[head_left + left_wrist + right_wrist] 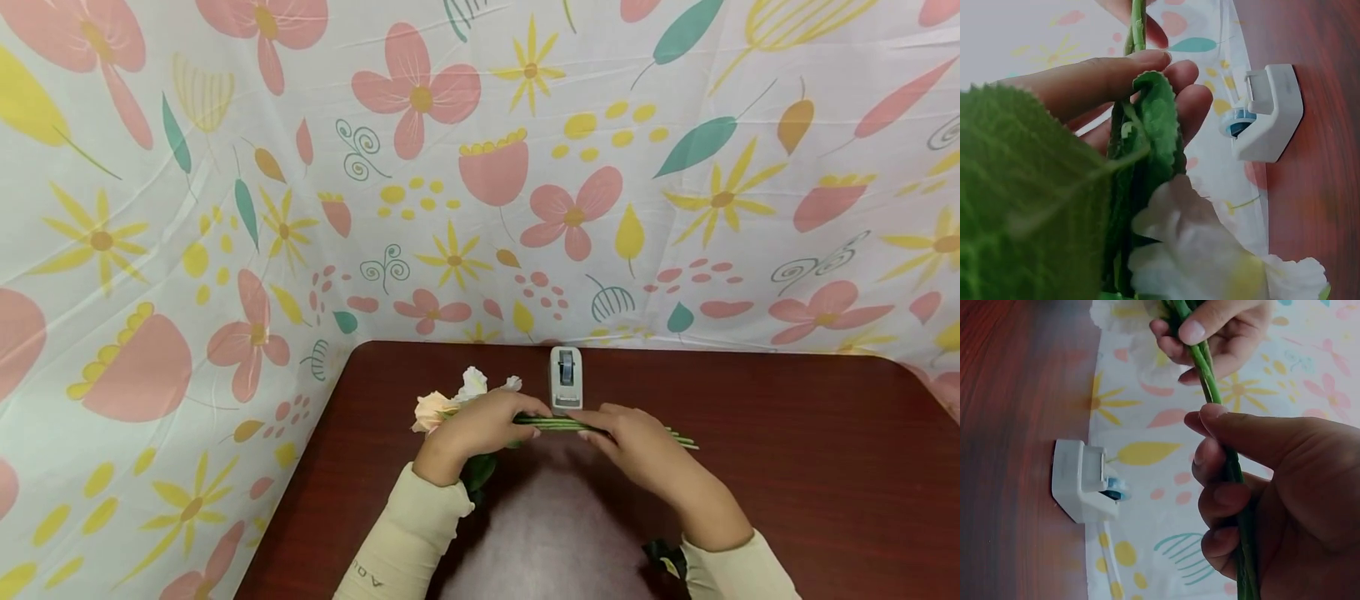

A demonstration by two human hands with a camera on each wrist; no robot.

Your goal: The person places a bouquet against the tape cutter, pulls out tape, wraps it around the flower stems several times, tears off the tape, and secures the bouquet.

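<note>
A bunch of flowers with long green stems (558,424) is held level above the table by both hands. My left hand (483,425) grips the stems just below the blooms, a peach flower (432,412) and white flowers (472,383). Green leaves (1160,119) lie against its fingers in the left wrist view. Further along the stems, my right hand (637,446) wraps its curled fingers round them, thumb on top, as the right wrist view shows. Behind the stems stands a white tape dispenser (566,379) with a roll of tape (1116,489).
The dark reddish-brown table (825,450) spreads under the hands. By the right sleeve (738,567) lies a dark leafy piece with some yellow (667,560). A flower-patterned cloth (480,208) hangs along the table's back and left edges.
</note>
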